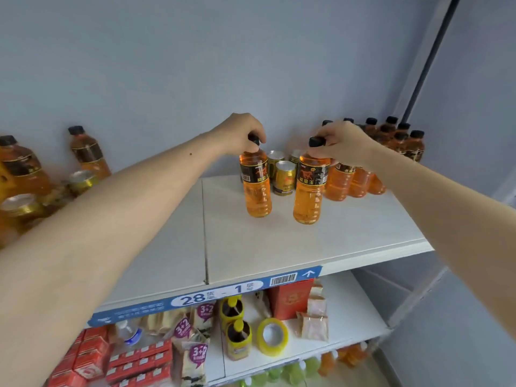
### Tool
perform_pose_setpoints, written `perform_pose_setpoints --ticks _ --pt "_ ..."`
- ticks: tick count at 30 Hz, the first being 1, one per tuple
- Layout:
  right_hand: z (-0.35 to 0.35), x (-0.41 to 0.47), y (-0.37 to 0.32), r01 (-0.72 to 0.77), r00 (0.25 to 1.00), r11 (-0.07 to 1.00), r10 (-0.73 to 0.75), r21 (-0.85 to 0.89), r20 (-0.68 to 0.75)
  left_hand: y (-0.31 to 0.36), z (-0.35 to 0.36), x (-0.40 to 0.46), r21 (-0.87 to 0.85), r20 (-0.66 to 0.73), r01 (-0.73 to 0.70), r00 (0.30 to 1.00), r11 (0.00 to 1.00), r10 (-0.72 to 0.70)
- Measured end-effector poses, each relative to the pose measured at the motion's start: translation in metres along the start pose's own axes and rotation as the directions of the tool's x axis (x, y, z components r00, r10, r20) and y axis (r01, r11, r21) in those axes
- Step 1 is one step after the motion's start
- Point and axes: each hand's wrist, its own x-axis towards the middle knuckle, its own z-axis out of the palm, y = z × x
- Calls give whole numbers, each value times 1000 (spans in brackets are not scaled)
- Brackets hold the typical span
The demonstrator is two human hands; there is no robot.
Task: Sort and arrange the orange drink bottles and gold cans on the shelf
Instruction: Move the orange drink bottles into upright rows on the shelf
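Retail shop, small store aisle by the look of it: white metal shelving with a blue price/label strip on the front edge, printed "28" and "1" plus a barcode. Top shelf carries many identical orange drink bottles and gold cans in multiples. Shelf below holds stacked red boxes, snack packs marked "3+2", yellow-capped bottles, a red carton and a roll of yellow tape.
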Motion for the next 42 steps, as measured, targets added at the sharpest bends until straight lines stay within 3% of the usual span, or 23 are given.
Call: perform_pose_setpoints --ticks 20,31,42 --pt "-121 5 220 -223 975 975 222 -17 -19 172 95 195 -47 166 -305 936 951 309" --pt "-165 22 323 -119 991 993 119 3 55 251 162 247 -54 81 -166 982 985 170" --pt "-162 32 349 -31 996 996 24 81 84 267 179 268 16 82 -78 994 997 76"
